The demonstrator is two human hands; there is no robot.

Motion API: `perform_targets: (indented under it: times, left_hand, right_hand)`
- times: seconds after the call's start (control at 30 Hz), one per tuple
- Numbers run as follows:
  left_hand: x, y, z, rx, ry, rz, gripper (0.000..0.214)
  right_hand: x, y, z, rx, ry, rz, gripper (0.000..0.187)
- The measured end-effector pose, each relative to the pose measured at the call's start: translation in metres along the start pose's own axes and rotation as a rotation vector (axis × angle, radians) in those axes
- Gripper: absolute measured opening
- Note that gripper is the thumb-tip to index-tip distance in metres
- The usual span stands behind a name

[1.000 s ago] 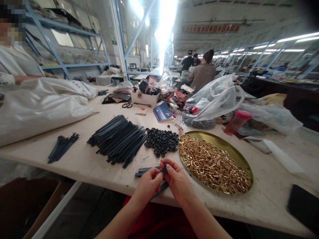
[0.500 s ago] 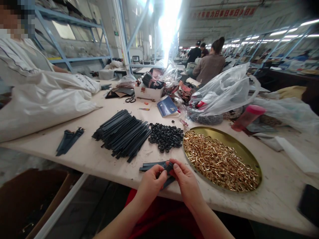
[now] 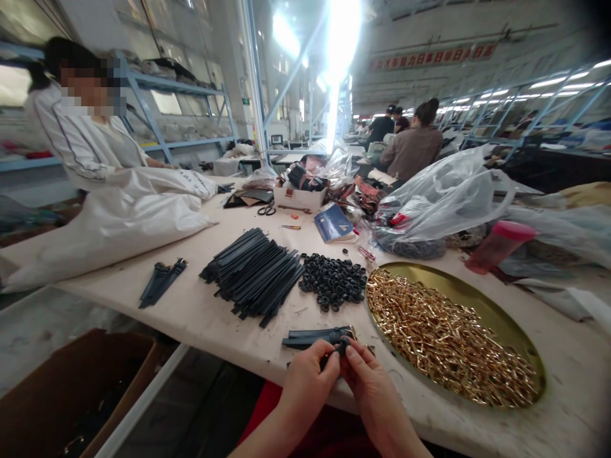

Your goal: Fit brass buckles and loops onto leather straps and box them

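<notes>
Close to the table's front edge, my left hand (image 3: pixel 309 375) and my right hand (image 3: pixel 371 380) meet, both pinching a small dark strap piece (image 3: pixel 342 346). Fingers cover most of it, so its exact shape is hidden. Just behind my hands lie finished-looking dark straps (image 3: pixel 310 337) with gold buckles at their right end. Beyond them is a heap of flat black straps (image 3: pixel 252 273), and to its right a pile of small black strap loops (image 3: pixel 331 280). A round gold tray (image 3: pixel 461 289) full of gold buckle parts (image 3: pixel 443 343) stands on the right.
Several buckled straps (image 3: pixel 162 283) lie at the left of the table (image 3: pixel 191 331). Further back are scissors (image 3: pixel 266 210), a blue booklet (image 3: pixel 333 222), a plastic bag (image 3: pixel 443 203) and a pink-lidded bottle (image 3: pixel 499 248). A person (image 3: pixel 90 127) stands behind a white sack (image 3: pixel 124 222). A cardboard box (image 3: pixel 119 375) sits below left.
The view has shifted, so everything sits lower and further right. My hands still hold the dark strap piece together; the buckled ends of the straps behind them now show.
</notes>
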State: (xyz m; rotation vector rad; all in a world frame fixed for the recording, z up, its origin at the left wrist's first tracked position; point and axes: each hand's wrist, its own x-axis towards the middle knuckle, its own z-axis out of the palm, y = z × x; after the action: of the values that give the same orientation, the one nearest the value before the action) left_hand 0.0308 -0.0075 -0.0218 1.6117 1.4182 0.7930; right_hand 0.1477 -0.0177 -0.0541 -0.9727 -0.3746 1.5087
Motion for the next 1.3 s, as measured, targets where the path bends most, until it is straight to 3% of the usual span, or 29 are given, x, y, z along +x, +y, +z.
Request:
perform_targets:
  times: [0.27,0.43,0.6,0.7,0.83,0.9,1.03,1.17,1.3]
  left_hand:
    - [-0.002,0.007,-0.002,0.015,-0.09,0.005,0.023]
    - [-0.006,0.011,-0.005,-0.137,-0.237,0.068,0.017]
    - [0.0,0.003,-0.005,-0.228,-0.225,0.032,0.017]
    - [0.004,-0.002,-0.006,-0.243,-0.244,-0.026,0.017]
    - [0.006,-0.005,-0.008,-0.175,-0.251,-0.084,0.025]
    - [0.005,-0.006,-0.01,-0.119,-0.229,-0.082,0.026]
    - [0.002,-0.007,-0.013,0.054,-0.189,-0.063,0.027]
    - [-0.001,-0.002,-0.018,0.181,-0.254,-0.067,0.028]
    - [-0.007,0.006,-0.021,0.038,-0.327,-0.108,0.027]
  right_hand:
    - [-0.002,-0.003,-0.009,-0.12,-0.124,0.006,0.023]
    - [-0.003,-0.01,-0.009,-0.222,-0.081,-0.057,0.025]
    - [-0.007,-0.018,-0.003,-0.334,-0.144,-0.072,0.032]
    - [-0.008,-0.021,-0.003,-0.27,-0.17,-0.088,0.034]
    - [-0.009,-0.022,-0.007,-0.104,-0.189,0.069,0.031]
    - [-0.01,-0.021,-0.008,-0.115,-0.194,0.172,0.024]
    - [-0.013,-0.02,-0.01,-0.111,-0.304,0.318,0.028]
    - [-0.015,-0.018,-0.016,-0.087,-0.362,0.366,0.025]
    - [-0.019,-0.018,-0.019,-0.171,-0.365,0.278,0.026]
